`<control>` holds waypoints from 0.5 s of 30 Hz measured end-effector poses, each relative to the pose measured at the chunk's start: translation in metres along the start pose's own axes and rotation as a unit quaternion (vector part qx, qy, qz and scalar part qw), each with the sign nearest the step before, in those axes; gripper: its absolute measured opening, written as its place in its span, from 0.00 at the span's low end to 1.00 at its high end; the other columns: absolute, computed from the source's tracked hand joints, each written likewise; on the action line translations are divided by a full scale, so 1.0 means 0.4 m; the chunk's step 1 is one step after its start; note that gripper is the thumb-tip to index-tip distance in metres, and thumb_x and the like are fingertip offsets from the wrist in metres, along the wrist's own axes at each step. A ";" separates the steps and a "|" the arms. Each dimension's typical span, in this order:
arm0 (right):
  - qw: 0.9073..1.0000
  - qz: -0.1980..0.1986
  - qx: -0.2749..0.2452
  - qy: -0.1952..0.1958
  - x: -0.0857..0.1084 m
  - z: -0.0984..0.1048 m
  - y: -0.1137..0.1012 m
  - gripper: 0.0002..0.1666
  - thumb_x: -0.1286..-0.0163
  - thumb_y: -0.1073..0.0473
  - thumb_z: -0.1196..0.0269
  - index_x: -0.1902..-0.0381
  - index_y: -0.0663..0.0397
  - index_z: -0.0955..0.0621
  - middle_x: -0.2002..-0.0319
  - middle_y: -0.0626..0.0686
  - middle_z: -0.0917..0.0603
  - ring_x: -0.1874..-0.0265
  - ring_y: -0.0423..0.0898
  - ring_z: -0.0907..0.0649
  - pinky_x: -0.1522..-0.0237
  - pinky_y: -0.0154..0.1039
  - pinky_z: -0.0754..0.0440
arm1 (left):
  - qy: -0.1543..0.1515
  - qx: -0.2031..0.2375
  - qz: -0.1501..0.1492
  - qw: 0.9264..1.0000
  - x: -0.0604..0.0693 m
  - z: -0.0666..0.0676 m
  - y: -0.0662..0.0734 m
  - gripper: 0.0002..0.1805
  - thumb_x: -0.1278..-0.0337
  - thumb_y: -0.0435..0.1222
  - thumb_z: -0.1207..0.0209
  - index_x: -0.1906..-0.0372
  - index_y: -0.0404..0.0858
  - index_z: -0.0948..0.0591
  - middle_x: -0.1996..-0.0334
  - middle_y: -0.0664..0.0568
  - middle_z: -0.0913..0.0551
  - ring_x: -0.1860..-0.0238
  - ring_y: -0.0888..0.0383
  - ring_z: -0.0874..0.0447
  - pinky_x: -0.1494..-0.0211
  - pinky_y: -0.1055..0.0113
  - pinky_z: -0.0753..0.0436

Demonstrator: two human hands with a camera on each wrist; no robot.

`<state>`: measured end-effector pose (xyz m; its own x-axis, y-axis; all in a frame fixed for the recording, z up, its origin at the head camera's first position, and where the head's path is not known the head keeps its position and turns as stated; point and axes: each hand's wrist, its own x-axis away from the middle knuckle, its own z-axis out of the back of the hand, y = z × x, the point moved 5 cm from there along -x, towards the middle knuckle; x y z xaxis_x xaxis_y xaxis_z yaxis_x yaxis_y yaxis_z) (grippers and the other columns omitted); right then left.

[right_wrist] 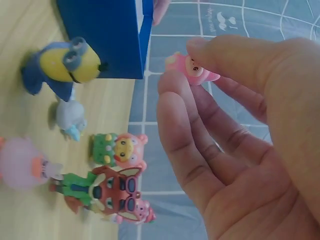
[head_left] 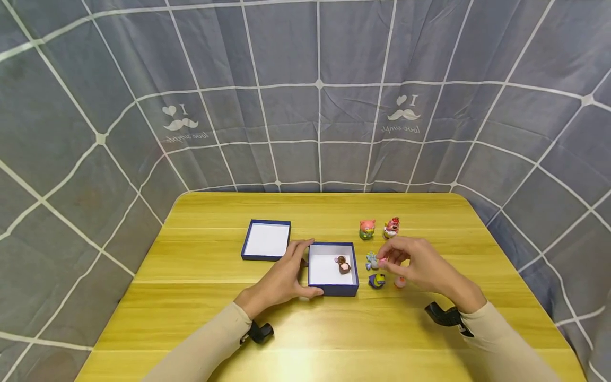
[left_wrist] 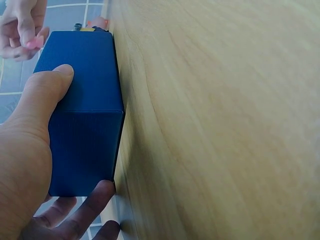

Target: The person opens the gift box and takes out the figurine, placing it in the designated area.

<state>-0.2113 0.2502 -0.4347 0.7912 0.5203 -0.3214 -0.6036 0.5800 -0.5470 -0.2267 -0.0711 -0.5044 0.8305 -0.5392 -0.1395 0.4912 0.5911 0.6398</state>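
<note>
My left hand (head_left: 281, 276) grips the open blue box (head_left: 334, 290) at its left side, the thumb along the front wall. Inside on the white bottom lies a brown figurine (head_left: 343, 265), a small pinkish bit beside it. My right hand (head_left: 417, 262) pinches a small pink figurine (right_wrist: 192, 69) between thumb and fingers, raised to the right of the box. Nearest below it are a grey-blue figurine (head_left: 372, 260), a yellow Minion figurine in blue (right_wrist: 70, 64) and a pale pink figurine (right_wrist: 22, 162). A fox figurine in green (right_wrist: 107, 190) shows only in the right wrist view.
The blue box lid (head_left: 266, 240), white inside, lies behind and left of the box. Two figurines stand farther back: a pink-hooded one in green (head_left: 367, 229) and a red-and-pink one (head_left: 391, 227). A grey checked curtain (head_left: 296, 116) surrounds the wooden table (head_left: 205, 313).
</note>
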 end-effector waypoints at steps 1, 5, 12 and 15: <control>1.000 0.003 -0.002 0.000 0.005 -0.001 -0.002 0.11 0.26 0.67 0.18 0.54 0.47 0.08 0.61 0.38 0.07 0.65 0.29 0.12 0.61 0.33 0.08 | 0.000 0.001 0.000 1.000 0.000 0.001 0.001 0.69 0.38 0.53 0.12 0.05 0.37 0.43 0.15 0.38 0.32 0.32 0.50 0.12 0.29 0.51 0.08; 1.000 0.012 -0.010 0.001 0.029 -0.007 -0.009 0.11 0.26 0.67 0.19 0.54 0.46 0.07 0.58 0.41 0.06 0.65 0.29 0.10 0.62 0.33 0.07 | -0.001 0.002 -0.001 1.000 0.000 0.000 0.001 0.69 0.38 0.53 0.13 0.05 0.37 0.43 0.15 0.37 0.32 0.31 0.50 0.12 0.28 0.51 0.09; 1.000 0.013 -0.009 0.000 0.063 -0.016 -0.014 0.15 0.28 0.68 0.18 0.55 0.41 0.07 0.59 0.38 0.07 0.65 0.30 0.10 0.62 0.33 0.08 | 0.000 0.002 0.001 1.000 0.001 -0.001 0.000 0.69 0.39 0.53 0.12 0.05 0.38 0.43 0.15 0.38 0.32 0.32 0.50 0.12 0.28 0.51 0.08; 1.000 0.014 -0.008 -0.001 0.075 -0.021 -0.014 0.16 0.29 0.69 0.17 0.56 0.41 0.07 0.60 0.37 0.07 0.64 0.28 0.12 0.61 0.34 0.08 | -0.001 0.003 0.002 1.000 0.001 -0.003 0.000 0.69 0.39 0.53 0.12 0.05 0.38 0.43 0.16 0.38 0.32 0.32 0.50 0.12 0.28 0.51 0.08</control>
<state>-0.1833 0.2574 -0.4479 0.7737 0.5372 -0.3359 -0.6240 0.5544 -0.5506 -0.2263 -0.0706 -0.5054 0.8318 -0.5379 -0.1367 0.4870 0.5893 0.6446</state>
